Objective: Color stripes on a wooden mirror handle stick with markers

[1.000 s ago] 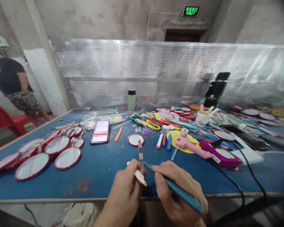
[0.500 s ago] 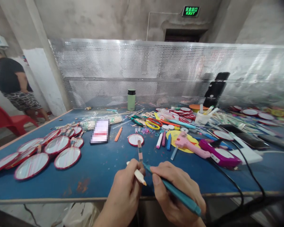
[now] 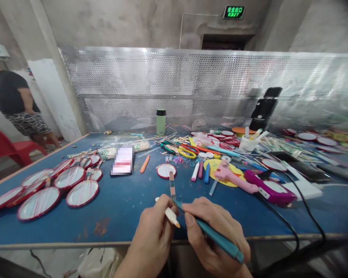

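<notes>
My left hand (image 3: 155, 227) is closed round the lower end of a wooden craft stick (image 3: 173, 185) with coloured bands. The stick's far end overlaps a small round mirror (image 3: 166, 170) with a red rim. Tucked between the same fingers is a white marker (image 3: 171, 216), its orange tip pointing toward me. Opposite, my right hand (image 3: 217, 235) grips a teal marker (image 3: 217, 234) like a pen, with its tip at the stick just above my left fingers. Whether the tip touches the stick is hard to make out.
Red-rimmed mirrors (image 3: 79, 193) lie piled on the left. A phone (image 3: 122, 160) and an orange marker (image 3: 145, 163) rest beyond my left hand. On the right are several markers (image 3: 207, 173), a pink glue gun (image 3: 236, 179), a purple device (image 3: 268, 189) and cables. A green bottle (image 3: 161, 122) stands behind.
My right hand and the teal marker have shifted very slightly to the left. My left hand, the stick and the white marker stay almost still.
</notes>
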Demonstrator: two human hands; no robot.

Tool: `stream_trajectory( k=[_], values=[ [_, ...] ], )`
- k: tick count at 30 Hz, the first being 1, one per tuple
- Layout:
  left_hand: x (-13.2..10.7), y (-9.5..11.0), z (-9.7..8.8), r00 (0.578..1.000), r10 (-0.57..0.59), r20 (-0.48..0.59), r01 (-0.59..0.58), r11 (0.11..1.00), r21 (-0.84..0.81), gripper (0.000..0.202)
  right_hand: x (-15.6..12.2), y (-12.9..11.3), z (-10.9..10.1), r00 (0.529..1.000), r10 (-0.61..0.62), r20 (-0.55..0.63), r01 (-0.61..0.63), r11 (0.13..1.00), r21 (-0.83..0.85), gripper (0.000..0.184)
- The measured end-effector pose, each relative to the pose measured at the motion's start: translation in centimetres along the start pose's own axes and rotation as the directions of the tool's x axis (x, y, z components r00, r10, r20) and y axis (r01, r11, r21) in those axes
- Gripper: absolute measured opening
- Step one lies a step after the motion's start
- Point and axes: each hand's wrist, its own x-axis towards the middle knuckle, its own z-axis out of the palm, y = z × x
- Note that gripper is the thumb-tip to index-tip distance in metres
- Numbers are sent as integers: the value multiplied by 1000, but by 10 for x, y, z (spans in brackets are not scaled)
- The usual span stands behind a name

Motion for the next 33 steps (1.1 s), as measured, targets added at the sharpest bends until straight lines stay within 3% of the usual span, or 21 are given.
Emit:
stream_trajectory(
  k=[11,24,33],
  values=[
    [0,-1,-1,1000,9,14,-9,1000,-12,23,2,-2,1,999,17,-51,-19,999,-34,13],
    [0,-2,0,1000,22,-12,-22,1000,2,23,0,0,2,1000,-2,5,2,1000,8,13],
    [1,-2,-1,1000,16,10,-16,1000,0,23,0,-1,1,1000,15,-26,-15,1000,-15,13]
  ],
)
